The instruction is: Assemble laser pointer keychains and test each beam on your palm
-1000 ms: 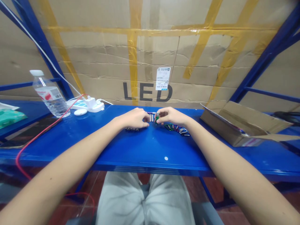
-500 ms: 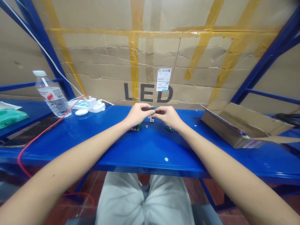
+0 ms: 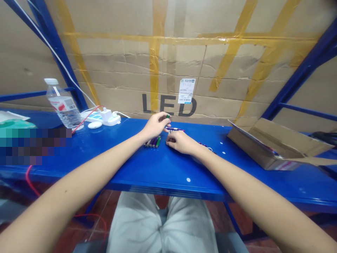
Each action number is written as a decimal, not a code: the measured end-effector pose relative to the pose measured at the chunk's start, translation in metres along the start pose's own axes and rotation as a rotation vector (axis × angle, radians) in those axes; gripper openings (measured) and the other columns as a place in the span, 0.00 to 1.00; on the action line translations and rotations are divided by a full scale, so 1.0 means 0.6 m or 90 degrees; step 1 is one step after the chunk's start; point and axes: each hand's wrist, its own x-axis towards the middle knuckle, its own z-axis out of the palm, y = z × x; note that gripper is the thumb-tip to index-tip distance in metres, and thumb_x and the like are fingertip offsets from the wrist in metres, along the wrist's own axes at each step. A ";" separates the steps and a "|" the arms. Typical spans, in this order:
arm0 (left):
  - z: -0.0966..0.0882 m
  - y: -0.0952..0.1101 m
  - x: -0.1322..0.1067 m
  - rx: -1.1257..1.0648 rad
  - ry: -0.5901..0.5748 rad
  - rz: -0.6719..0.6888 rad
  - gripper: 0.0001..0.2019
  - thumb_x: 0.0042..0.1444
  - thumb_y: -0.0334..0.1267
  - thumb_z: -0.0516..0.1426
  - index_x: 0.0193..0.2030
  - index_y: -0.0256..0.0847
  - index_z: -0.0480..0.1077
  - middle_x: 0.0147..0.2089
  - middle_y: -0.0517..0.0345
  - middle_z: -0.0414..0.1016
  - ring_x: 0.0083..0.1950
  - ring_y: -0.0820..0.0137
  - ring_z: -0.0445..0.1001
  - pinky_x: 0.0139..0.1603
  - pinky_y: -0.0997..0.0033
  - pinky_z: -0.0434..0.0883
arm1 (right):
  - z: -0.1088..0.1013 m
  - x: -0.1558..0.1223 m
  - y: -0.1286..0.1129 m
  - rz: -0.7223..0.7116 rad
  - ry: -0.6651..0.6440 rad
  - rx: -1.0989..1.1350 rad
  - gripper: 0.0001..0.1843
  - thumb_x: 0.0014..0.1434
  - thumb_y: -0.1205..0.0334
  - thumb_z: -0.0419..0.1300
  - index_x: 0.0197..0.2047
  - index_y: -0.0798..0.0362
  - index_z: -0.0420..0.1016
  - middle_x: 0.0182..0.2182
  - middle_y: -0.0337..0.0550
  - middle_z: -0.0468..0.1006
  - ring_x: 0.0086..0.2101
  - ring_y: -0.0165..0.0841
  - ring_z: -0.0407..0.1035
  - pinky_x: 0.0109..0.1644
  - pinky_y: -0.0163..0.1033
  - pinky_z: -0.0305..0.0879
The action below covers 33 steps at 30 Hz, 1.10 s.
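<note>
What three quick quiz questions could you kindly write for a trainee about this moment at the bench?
1. What is the left hand pinching between its fingertips?
2. True or false: the row of coloured tubes lies on the blue bench to the left of the right hand.
3. Which word is printed on the carton behind the bench: A) LAMP, B) LED, C) TAPE?

Key: 1. a small green piece; 2. true; 3. B

The single camera rode on the person's head, close above the blue steel bench, tipped forward and down so the left hand and right hand sat mid-frame. It faced a taped cardboard carton and took in pale trousers below the bench edge; the edges seemed stretched, probably by a wide lens.
</note>
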 end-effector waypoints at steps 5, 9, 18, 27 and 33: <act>-0.004 -0.004 -0.004 0.090 -0.036 0.044 0.09 0.58 0.34 0.59 0.45 0.36 0.73 0.40 0.52 0.78 0.38 0.68 0.77 0.38 0.66 0.78 | -0.034 -0.006 0.007 0.064 0.196 0.164 0.03 0.55 0.66 0.60 0.31 0.55 0.75 0.29 0.42 0.79 0.31 0.33 0.70 0.37 0.38 0.63; -0.006 0.002 -0.009 0.211 -0.041 0.103 0.08 0.56 0.35 0.61 0.43 0.38 0.75 0.44 0.52 0.80 0.45 0.66 0.77 0.50 0.61 0.73 | -0.064 -0.009 0.011 0.094 0.361 0.301 0.08 0.54 0.59 0.63 0.33 0.55 0.74 0.29 0.44 0.78 0.30 0.33 0.69 0.36 0.40 0.65; -0.001 0.014 -0.020 0.224 -0.078 0.127 0.07 0.57 0.36 0.60 0.41 0.38 0.75 0.41 0.55 0.80 0.43 0.67 0.76 0.47 0.65 0.70 | -0.061 -0.009 0.019 0.083 0.308 0.309 0.10 0.54 0.58 0.64 0.34 0.56 0.77 0.25 0.41 0.76 0.25 0.31 0.67 0.31 0.38 0.63; 0.001 0.033 -0.028 0.374 -0.112 0.187 0.09 0.64 0.40 0.55 0.41 0.39 0.74 0.40 0.55 0.80 0.42 0.66 0.76 0.44 0.66 0.70 | -0.065 -0.013 0.032 0.006 0.285 0.137 0.07 0.58 0.62 0.61 0.35 0.55 0.80 0.30 0.45 0.81 0.33 0.35 0.73 0.37 0.39 0.66; 0.006 0.035 -0.027 0.477 -0.131 0.206 0.13 0.67 0.37 0.50 0.40 0.37 0.75 0.43 0.49 0.81 0.44 0.63 0.78 0.46 0.63 0.70 | -0.071 -0.019 0.029 -0.020 0.235 0.067 0.10 0.62 0.63 0.57 0.35 0.55 0.80 0.28 0.44 0.81 0.31 0.33 0.72 0.36 0.37 0.64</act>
